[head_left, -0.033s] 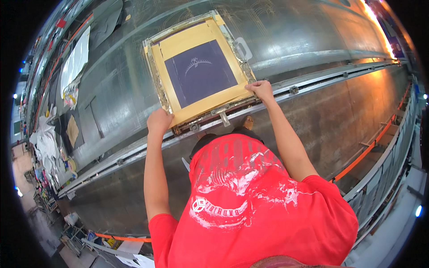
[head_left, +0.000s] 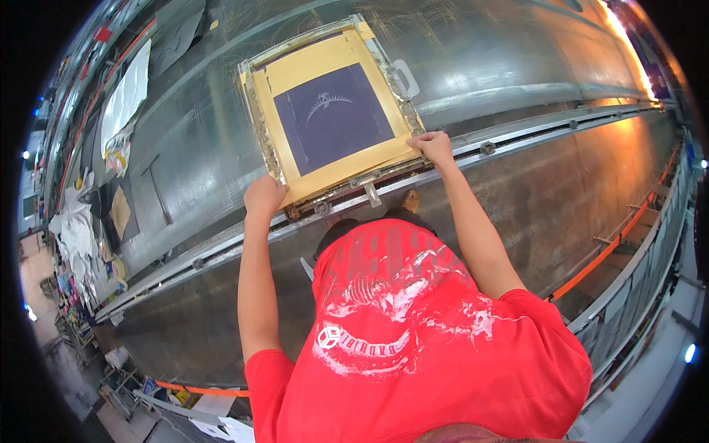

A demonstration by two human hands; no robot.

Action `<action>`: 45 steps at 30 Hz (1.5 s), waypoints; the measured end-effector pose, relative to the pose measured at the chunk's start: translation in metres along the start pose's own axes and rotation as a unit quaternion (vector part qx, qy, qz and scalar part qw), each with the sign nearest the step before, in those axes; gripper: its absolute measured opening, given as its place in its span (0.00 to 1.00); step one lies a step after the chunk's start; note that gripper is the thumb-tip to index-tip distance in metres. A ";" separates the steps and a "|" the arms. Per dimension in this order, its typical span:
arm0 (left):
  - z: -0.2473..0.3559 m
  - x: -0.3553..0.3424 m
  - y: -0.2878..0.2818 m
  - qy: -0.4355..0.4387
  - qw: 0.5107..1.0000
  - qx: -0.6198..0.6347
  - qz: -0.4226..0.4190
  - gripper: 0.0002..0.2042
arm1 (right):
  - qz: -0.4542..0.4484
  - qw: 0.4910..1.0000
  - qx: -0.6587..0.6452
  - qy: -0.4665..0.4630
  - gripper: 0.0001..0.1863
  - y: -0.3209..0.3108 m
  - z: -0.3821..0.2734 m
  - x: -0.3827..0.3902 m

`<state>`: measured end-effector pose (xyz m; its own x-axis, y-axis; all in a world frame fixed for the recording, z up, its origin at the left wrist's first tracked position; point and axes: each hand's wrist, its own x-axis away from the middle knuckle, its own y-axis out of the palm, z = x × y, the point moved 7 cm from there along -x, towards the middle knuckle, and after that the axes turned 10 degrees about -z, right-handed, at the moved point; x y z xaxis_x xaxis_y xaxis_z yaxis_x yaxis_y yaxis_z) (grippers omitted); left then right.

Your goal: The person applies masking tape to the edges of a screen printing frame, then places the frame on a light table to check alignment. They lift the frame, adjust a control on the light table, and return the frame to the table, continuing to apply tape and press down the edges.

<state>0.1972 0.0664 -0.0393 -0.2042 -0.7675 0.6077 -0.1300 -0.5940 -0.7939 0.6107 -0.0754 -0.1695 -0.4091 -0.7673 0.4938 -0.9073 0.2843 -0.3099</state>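
In front of me on a metal table lies a screen-printing frame (head_left: 258, 127) with worn, paint-crusted rails. A wide yellow border surrounds its dark purple panel (head_left: 340, 136), which bears a small pale curved design. Along the near side runs a yellow strip (head_left: 354, 167). My left hand (head_left: 264, 197) is closed at the near left corner, pinching the strip's end there. At the near right corner, my right hand (head_left: 434, 148) pinches the other end between thumb and fingers. Curled fingers partly hide both ends.
A metal rail (head_left: 509, 144) with small stops runs along the table's near edge, by a metal clamp (head_left: 371, 192). Farther left lie a bent rod (head_left: 157, 192), a brown sheet (head_left: 120, 212) and crumpled white paper (head_left: 74, 229). Bright orange light glows at the far right.
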 end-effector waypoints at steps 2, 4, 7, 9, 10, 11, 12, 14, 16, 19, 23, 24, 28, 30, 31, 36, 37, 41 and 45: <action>0.001 -0.012 -0.002 -0.021 1.000 -0.017 -0.014 0.16 | -0.004 1.000 -0.008 0.005 0.17 0.002 0.001 -0.001; 0.000 -0.018 -0.001 -0.040 0.999 -0.013 -0.030 0.14 | -0.010 1.000 -0.022 0.013 0.17 0.003 -0.002 0.000; 0.009 -0.023 0.001 -0.059 0.997 -0.011 -0.049 0.15 | -0.011 0.999 -0.043 0.030 0.17 0.003 -0.004 0.002; 0.012 -0.028 0.001 -0.066 0.997 -0.009 -0.047 0.16 | -0.008 0.998 -0.052 0.027 0.17 0.001 0.001 -0.002; 0.011 -0.030 0.003 -0.070 0.997 -0.007 -0.041 0.17 | -0.005 0.998 -0.053 0.021 0.17 0.001 0.002 -0.003; 0.009 -0.031 0.003 -0.076 0.997 -0.004 -0.035 0.17 | -0.002 0.998 -0.054 0.015 0.17 0.002 0.003 -0.004; 0.008 -0.032 0.003 -0.074 0.997 -0.013 -0.034 0.18 | 0.000 0.999 -0.054 0.009 0.17 0.002 0.004 -0.005; 0.008 -0.031 0.001 -0.072 0.996 -0.032 -0.036 0.19 | -0.004 0.998 -0.053 0.016 0.18 0.001 0.006 -0.005; 0.014 -0.027 -0.001 -0.067 0.995 -0.057 -0.057 0.20 | -0.016 0.998 -0.052 0.039 0.18 -0.001 0.009 -0.006; 0.010 -0.023 0.000 -0.074 0.995 -0.056 -0.034 0.20 | -0.009 0.999 -0.048 0.017 0.18 0.000 0.003 -0.004; 0.007 -0.026 0.001 -0.070 0.996 -0.051 -0.005 0.16 | 0.000 0.999 -0.042 0.003 0.19 -0.001 0.013 -0.007; 0.005 -0.026 0.001 -0.068 0.996 -0.059 -0.006 0.16 | 0.000 0.999 -0.038 0.000 0.19 0.001 0.009 -0.008; -0.004 -0.032 0.004 -0.072 0.995 -0.064 -0.010 0.15 | -0.009 1.000 -0.025 0.010 0.19 0.003 0.003 -0.004; 0.003 -0.031 0.000 -0.073 0.994 -0.078 -0.001 0.15 | -0.008 0.999 -0.031 0.012 0.20 0.000 0.007 -0.004; 0.002 -0.032 -0.002 -0.079 0.995 -0.065 -0.014 0.15 | -0.010 0.999 -0.033 0.012 0.20 0.000 0.007 -0.005; 0.000 -0.035 -0.001 -0.088 0.994 -0.036 -0.052 0.16 | -0.009 1.000 -0.017 0.018 0.21 0.000 0.010 -0.007; -0.002 -0.036 0.001 -0.087 0.994 -0.034 -0.055 0.16 | -0.009 1.000 -0.022 0.019 0.21 0.001 0.011 -0.006; -0.001 -0.037 0.000 -0.091 0.993 -0.016 -0.075 0.17 | -0.001 1.000 -0.014 0.017 0.21 0.001 0.015 -0.008; 0.001 -0.038 -0.001 -0.076 0.995 -0.015 -0.058 0.16 | 0.007 1.000 -0.016 0.010 0.21 -0.001 0.018 -0.010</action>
<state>0.2060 0.0959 -0.0619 -0.0383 -0.7235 0.6893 -0.1725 -0.6746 -0.7177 0.6173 -0.0782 -0.1890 -0.4231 -0.7512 0.5067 -0.9042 0.3137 -0.2900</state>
